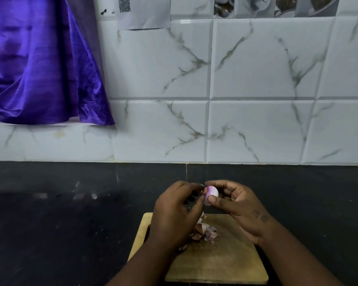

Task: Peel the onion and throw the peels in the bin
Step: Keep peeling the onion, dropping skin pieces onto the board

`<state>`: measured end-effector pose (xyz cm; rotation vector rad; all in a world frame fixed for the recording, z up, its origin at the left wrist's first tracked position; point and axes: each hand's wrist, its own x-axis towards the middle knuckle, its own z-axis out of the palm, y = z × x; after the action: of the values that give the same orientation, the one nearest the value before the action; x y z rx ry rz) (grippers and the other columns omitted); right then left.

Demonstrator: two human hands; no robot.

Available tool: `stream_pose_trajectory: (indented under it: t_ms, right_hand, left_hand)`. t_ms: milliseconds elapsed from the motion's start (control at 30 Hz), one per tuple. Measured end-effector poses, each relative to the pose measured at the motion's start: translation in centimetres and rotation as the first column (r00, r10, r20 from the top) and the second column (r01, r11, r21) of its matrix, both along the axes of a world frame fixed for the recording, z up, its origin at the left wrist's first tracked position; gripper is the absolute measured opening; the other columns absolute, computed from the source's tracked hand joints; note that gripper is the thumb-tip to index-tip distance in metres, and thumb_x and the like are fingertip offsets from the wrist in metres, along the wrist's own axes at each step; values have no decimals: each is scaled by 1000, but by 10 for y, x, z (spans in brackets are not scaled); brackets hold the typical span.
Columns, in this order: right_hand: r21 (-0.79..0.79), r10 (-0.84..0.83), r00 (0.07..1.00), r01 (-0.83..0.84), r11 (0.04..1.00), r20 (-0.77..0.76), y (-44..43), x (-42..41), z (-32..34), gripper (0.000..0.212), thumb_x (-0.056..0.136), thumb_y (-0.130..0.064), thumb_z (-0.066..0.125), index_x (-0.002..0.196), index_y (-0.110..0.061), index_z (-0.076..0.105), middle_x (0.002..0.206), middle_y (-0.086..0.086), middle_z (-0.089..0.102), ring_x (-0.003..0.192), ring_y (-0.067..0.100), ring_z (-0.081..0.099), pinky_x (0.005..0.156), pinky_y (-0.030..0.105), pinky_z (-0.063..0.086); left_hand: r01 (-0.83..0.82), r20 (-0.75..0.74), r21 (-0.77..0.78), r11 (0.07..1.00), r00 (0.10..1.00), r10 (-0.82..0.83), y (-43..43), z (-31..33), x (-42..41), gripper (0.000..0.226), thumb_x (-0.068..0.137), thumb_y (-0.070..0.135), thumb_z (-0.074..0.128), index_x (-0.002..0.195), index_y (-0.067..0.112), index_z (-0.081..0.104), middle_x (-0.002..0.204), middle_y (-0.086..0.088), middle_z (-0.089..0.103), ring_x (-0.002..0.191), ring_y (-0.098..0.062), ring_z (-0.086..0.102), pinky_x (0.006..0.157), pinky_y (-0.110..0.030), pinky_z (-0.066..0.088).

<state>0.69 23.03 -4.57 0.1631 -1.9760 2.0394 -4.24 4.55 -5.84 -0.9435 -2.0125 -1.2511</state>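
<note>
The onion (211,194) is up above the bench (70,213), clamped between thumb and fingers of the right hand (236,203), and it shows pale and glossy, nearly bare! The left hand (178,207) curls in, fingertips pinching at its left end, where a scrap of skin seems to cling. A heap of peels (205,232) lies on the wooden board (225,263) below. Peeling looks almost done; the peels are not yet binned, and no bin is in sight.
</note>
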Motion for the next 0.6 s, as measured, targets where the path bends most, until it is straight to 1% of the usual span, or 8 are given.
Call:
stream_pose_trajectory:
  t_ms: [100,200,233,300,400,500,600]
  right_hand:
    - [112,-43,999,46,993,-22,1,-1,0,44,73,-13,88,115,-16,77,111,6,80,107,22,75,95,39,59]
    - [209,-93,994,104,972,-66,4,-2,-2,43,70,-12,91,111,-19,79,108,0,81,103,18,76,90,33,61]
    - [248,-103,992,119,961,-77,5,-2,-2,44,69,-11,91,110,-20,80,108,-3,81,102,16,76,88,31,61]
    - [315,-106,990,130,940,-94,5,-3,-3,45,68,-10,93,110,-21,80,108,-6,80,102,12,76,87,27,61]
    - [344,-120,982,164,924,-144,5,-3,-4,47,65,-9,94,109,-20,81,106,-6,81,100,10,76,86,25,61]
    - [361,-114,978,170,917,-172,6,-2,-4,48,64,-11,94,110,-20,81,106,-6,80,100,11,76,87,29,62]
    - [363,-96,978,159,918,-184,7,-2,-4,49,64,-13,94,110,-20,81,108,-5,80,101,13,76,87,31,62]
  left_hand:
    - [-80,-67,-76,994,995,75,-1,-3,-7,16,91,26,81,107,26,83,97,15,74,86,-1,68,73,-20,58]
    - [-108,-83,-181,978,992,94,-2,-3,-8,18,92,23,80,109,27,83,98,13,76,84,-1,66,73,-15,54]
    - [-112,-88,-207,972,992,95,-2,-3,-8,18,93,24,78,110,27,83,98,12,76,85,-2,66,73,-15,53]
    - [-105,-87,-249,963,993,85,-2,-2,-8,16,96,25,75,109,27,82,99,11,75,87,-5,66,74,-21,53]
    - [-109,-123,-292,950,989,76,-1,0,-7,13,95,23,71,103,23,82,94,7,74,83,-11,67,69,-28,54]
    - [-118,-165,-298,947,984,71,0,-1,-8,13,93,22,70,98,21,82,88,5,74,77,-12,66,64,-28,54]
    - [-115,-164,-292,949,984,69,-1,-2,-8,14,90,25,69,94,21,82,84,5,74,72,-11,66,60,-29,56]
